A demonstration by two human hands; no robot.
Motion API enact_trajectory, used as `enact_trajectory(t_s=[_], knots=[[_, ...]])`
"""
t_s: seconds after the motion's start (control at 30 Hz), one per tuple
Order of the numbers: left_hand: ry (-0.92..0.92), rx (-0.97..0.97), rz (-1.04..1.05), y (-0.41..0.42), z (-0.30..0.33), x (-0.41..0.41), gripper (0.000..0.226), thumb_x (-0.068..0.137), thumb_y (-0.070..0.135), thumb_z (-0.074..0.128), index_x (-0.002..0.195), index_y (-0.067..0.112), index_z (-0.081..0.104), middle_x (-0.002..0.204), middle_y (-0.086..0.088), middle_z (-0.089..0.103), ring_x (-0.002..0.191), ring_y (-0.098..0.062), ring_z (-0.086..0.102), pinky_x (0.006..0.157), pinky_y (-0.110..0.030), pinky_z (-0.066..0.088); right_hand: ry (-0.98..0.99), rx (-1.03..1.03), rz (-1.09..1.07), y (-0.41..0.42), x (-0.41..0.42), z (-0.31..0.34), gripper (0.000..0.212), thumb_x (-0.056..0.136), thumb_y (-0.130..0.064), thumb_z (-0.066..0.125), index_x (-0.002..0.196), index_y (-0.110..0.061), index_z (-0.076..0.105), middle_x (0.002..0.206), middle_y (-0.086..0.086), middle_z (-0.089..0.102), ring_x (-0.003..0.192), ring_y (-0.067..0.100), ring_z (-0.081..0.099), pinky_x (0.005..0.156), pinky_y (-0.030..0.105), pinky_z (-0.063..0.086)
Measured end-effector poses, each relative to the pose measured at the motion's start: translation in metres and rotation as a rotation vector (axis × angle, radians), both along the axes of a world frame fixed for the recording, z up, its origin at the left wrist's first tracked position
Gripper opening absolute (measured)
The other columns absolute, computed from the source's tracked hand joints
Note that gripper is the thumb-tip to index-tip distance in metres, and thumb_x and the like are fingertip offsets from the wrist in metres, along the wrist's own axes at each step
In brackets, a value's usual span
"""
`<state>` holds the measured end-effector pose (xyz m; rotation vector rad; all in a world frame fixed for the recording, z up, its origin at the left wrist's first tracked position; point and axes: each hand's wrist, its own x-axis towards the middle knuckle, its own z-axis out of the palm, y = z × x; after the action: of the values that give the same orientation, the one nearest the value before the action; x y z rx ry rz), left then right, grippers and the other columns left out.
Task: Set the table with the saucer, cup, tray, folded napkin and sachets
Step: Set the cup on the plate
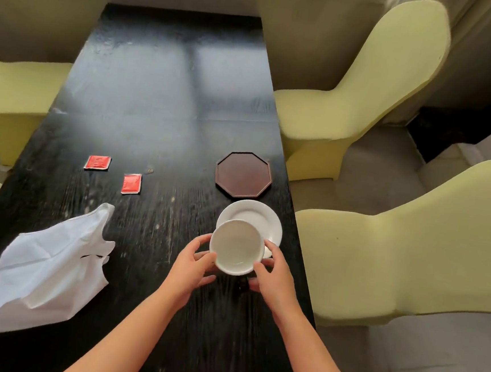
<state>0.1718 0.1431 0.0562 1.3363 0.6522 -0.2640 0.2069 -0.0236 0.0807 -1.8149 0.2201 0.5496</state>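
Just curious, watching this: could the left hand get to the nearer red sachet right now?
Probably not at once: the left hand helps hold the cup. Once it lets go, bare table lies between it and the nearer sachet.

Dark wooden table (162, 104); pale yellow-green covered chairs (365, 86) flank both sides; small speck, perhaps crumb (150, 170), mid-table.
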Motion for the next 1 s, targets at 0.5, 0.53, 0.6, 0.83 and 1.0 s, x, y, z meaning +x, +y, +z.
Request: enact_trajectory(t_s=[0.5, 0.53, 0.6, 0.83, 1.0], knots=[[0.081, 0.101, 0.068, -0.01, -0.052, 0.094, 0.046, 0.09, 0.012, 0.054, 0.132, 0.03, 0.049, 0.11, 0.003, 0.061, 0.093, -0.019, 0.068, 0.075, -0.034, 0.057, 0.109, 0.008, -0.081, 0.002, 0.089, -0.059, 0.047, 0.09, -0.011, 0.056, 0.131, -0.03, 0.043, 0.11, -0.003, 0.052, 0.096, 0.02, 0.062, 0.054, 0.017, 0.054], [0.087, 0.104, 0.069, -0.011, -0.054, 0.095, 0.045, 0.09, 0.013, 0.054, 0.132, 0.031, 0.049, 0.109, 0.004, 0.061, 0.093, -0.018, 0.067, 0.075, -0.034, 0.057, 0.112, 0.001, -0.087, 0.002, 0.09, -0.061, 0.048, 0.09, -0.012, 0.057, 0.132, -0.03, 0.043, 0.111, -0.003, 0.052, 0.098, 0.02, 0.061, 0.057, 0.019, 0.055], [0.094, 0.108, 0.069, -0.014, -0.057, 0.098, 0.044, 0.091, 0.013, 0.054, 0.131, 0.031, 0.05, 0.108, 0.006, 0.061, 0.093, -0.017, 0.067, 0.073, -0.033, 0.058, 0.113, -0.012, -0.097, 0.001, 0.092, -0.065, 0.048, 0.09, -0.013, 0.058, 0.132, -0.03, 0.043, 0.113, -0.003, 0.052, 0.1, 0.02, 0.061, 0.059, 0.02, 0.056], [0.096, 0.13, 0.059, -0.017, -0.063, 0.101, 0.044, 0.091, 0.012, 0.052, 0.13, 0.032, 0.05, 0.108, 0.007, 0.06, 0.092, -0.015, 0.066, 0.07, -0.029, 0.057, 0.085, -0.031, -0.103, -0.003, 0.09, -0.073, 0.047, 0.09, -0.012, 0.056, 0.132, -0.029, 0.043, 0.117, -0.002, 0.056, 0.1, 0.022, 0.063, 0.065, 0.025, 0.059], [0.112, 0.123, 0.047, -0.018, -0.063, 0.1, 0.044, 0.092, 0.013, 0.05, 0.132, 0.032, 0.048, 0.111, 0.005, 0.06, 0.095, -0.015, 0.066, 0.073, -0.032, 0.058, 0.056, -0.078, -0.08, -0.001, 0.091, -0.075, 0.045, 0.091, -0.013, 0.054, 0.131, -0.029, 0.044, 0.12, 0.001, 0.057, 0.103, 0.024, 0.062, 0.084, 0.045, 0.057]])
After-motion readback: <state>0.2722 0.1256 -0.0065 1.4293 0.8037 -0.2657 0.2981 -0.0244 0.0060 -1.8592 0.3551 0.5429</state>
